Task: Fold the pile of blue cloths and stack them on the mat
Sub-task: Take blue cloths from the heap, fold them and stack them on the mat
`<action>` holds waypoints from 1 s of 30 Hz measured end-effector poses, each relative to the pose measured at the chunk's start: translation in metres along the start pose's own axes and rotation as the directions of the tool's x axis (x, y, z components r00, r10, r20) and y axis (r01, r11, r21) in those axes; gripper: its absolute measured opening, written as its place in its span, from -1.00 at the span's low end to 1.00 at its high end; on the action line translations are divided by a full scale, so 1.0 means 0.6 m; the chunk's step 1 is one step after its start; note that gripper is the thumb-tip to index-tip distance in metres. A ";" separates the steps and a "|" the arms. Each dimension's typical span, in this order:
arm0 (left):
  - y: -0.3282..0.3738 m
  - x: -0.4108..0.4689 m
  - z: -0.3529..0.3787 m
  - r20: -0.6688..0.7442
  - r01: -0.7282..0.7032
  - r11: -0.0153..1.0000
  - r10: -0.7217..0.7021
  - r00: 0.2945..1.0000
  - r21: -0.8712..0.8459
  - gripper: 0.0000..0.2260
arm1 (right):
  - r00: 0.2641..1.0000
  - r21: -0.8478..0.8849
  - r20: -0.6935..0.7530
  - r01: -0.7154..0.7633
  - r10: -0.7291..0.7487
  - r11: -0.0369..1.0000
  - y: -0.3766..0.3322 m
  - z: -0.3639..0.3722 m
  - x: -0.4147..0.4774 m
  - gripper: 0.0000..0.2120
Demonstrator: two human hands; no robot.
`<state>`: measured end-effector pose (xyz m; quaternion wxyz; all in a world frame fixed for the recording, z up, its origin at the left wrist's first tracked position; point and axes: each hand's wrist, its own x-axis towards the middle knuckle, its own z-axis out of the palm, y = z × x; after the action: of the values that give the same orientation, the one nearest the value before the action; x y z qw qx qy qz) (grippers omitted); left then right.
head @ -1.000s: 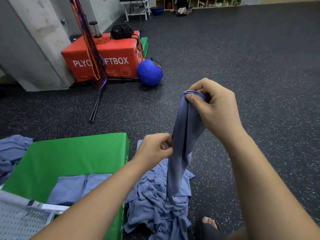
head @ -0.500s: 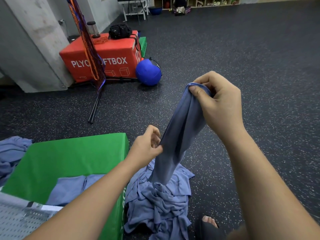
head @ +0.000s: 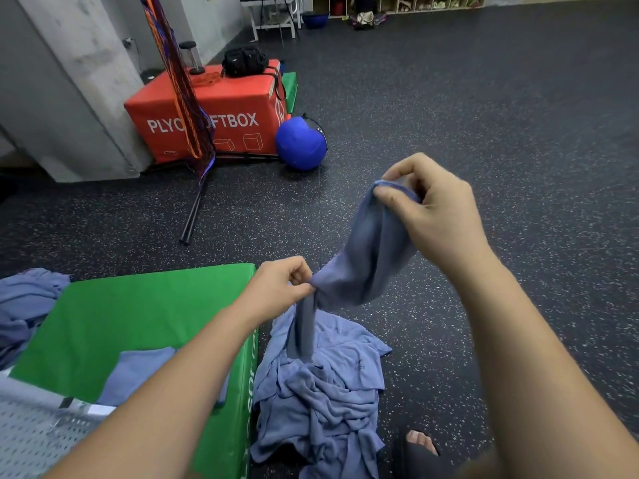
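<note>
Where the speckled rubber floor [head: 501,115] meets the right edge of the green mat [head: 138,316], a rumpled pile [head: 321,402] of soft blue cloths lies. A flat folded cloth [head: 138,371] rests near the mat's front edge, partly hidden by the left forearm. Above the pile, the left hand [head: 280,288] pinches the limp held cloth [head: 366,257] low down. The right hand [head: 435,209] pinches its top corner, so it slants up-right, tail hanging toward the pile.

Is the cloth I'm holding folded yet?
Not folded: the cloth hangs bunched between the left hand and right hand, tail drooping toward the pile.
</note>
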<state>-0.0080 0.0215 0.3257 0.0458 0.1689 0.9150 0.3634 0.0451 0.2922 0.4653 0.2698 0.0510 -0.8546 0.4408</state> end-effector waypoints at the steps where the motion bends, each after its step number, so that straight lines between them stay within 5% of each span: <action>1: 0.010 -0.001 -0.006 0.004 -0.008 1.000 0.008 1.000 -0.010 -0.85 | 0.998 -0.013 0.062 0.001 0.000 1.000 0.002 0.004 -0.002 -0.87; 6: 0.048 -0.011 -0.032 0.009 -0.041 0.992 0.043 0.999 -0.121 -0.90 | 0.915 -0.046 0.403 0.002 0.017 0.999 0.017 0.036 -0.013 -0.76; 11: 0.071 -0.029 -0.051 0.042 -0.030 0.961 0.044 0.998 -0.274 -0.92 | 0.730 -0.107 0.681 0.020 0.059 0.994 0.023 0.078 -0.032 -0.58; 15: 0.081 -0.041 -0.060 0.037 -0.060 0.945 0.076 0.996 -0.321 -0.90 | 0.640 -0.116 0.766 0.042 0.063 0.992 0.019 0.095 -0.040 -0.79; 24: 0.090 -0.052 -0.060 0.222 0.007 0.857 0.126 0.967 -0.516 -0.75 | 0.767 -0.097 0.642 0.072 0.007 0.993 0.012 0.077 -0.033 -0.92; 30: 0.091 -0.046 -0.043 0.167 -0.021 0.884 0.111 0.980 -0.467 -0.75 | 0.911 -0.017 0.412 0.029 -0.020 0.999 0.010 0.056 -0.023 -0.94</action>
<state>0.0276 0.0326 0.3809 0.1588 0.2179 0.7872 0.5547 0.0409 0.2676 0.4380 0.0899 0.1503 -0.8964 0.4071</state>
